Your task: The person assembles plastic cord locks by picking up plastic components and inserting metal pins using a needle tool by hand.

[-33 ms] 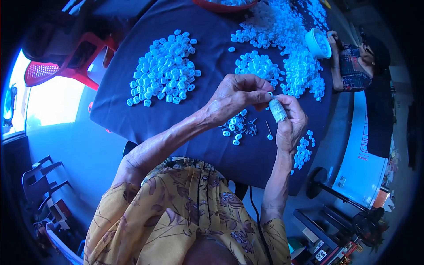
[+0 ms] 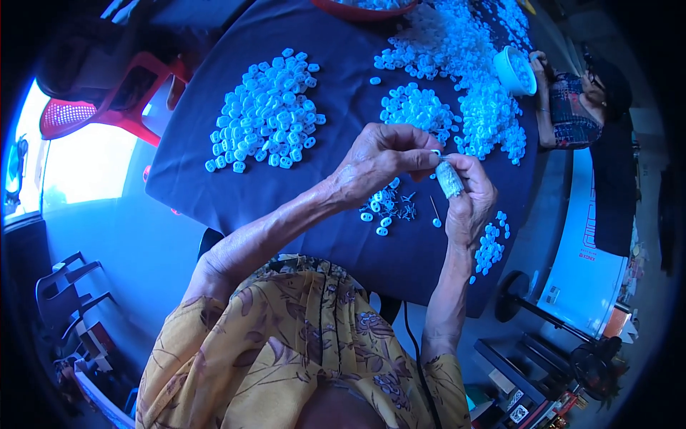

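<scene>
My left hand is closed in a pinch, a small white oval piece at its fingertips. Close against it, my right hand is closed round a short, rough, pale wrapped handle with a thin tip at the white piece. The rest of that tool is hidden in my fingers. Below the hands lie a loose group of small dark pins and several white ovals with two holes. A thin rod with a white oval at its lower end rests just left of my right wrist.
A dark cloth covers the table. White ovals form a heap at left, another heap beyond my hands, and a small one at right. A white bowl stands near another person's hands; a red basin is at the far edge.
</scene>
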`<action>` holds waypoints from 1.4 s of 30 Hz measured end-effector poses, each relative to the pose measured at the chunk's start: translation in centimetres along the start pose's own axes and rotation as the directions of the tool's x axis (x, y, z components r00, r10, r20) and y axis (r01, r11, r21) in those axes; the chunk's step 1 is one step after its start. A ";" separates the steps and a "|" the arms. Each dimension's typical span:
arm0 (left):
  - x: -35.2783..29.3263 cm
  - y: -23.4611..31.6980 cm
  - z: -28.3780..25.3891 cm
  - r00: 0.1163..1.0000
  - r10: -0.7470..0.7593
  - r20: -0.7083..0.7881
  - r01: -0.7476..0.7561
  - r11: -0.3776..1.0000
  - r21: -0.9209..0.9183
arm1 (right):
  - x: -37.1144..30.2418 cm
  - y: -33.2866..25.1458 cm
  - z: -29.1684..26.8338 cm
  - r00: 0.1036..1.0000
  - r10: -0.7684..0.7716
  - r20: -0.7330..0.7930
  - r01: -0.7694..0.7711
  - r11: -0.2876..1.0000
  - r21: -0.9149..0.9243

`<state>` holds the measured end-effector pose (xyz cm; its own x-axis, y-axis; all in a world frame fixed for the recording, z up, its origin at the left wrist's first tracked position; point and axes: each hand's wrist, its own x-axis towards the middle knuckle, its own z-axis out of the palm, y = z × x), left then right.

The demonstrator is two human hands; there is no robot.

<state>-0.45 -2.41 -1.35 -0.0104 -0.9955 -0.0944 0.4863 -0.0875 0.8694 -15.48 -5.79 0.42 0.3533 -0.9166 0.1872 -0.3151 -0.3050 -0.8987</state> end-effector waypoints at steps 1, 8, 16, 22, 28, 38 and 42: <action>-0.1 0.0 0.0 1.000 0.001 -0.003 -0.001 1.000 0.000 | 0.0 0.0 0.0 1.000 -0.001 0.003 0.001 1.000 0.001; -0.2 -0.3 -0.1 0.995 -0.090 0.039 0.093 0.992 -0.083 | 0.3 0.0 -1.2 0.990 -0.130 0.052 0.131 0.991 -0.004; 0.0 0.2 -0.4 0.980 -0.151 0.129 0.161 0.984 -0.072 | 1.0 -1.0 -2.5 0.912 -0.333 0.241 0.386 0.895 -0.223; 0.1 0.4 -0.7 0.971 -0.175 0.161 0.187 0.981 -0.061 | 1.7 -0.9 -2.4 0.831 -0.473 0.291 0.545 0.798 -0.259; 0.0 0.5 -0.7 0.972 -0.175 0.157 0.186 0.981 -0.057 | 1.8 -0.9 -2.6 0.772 -0.529 0.352 0.631 0.706 -0.322; -0.3 0.4 -0.4 0.992 -0.083 0.092 0.076 0.994 0.074 | 1.3 -1.3 -2.4 0.841 -0.399 0.365 0.523 0.772 -0.361; -0.2 -0.1 -0.2 0.998 -0.012 0.062 0.005 0.992 0.123 | 1.1 -1.1 -2.2 0.907 -0.279 0.315 0.387 0.845 -0.369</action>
<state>-0.35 -2.15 -1.48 -0.0704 -0.9947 -0.0750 0.3755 -0.0961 0.9218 -16.65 -7.03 2.51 0.6856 -0.6653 0.2955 -0.4543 -0.7082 -0.5404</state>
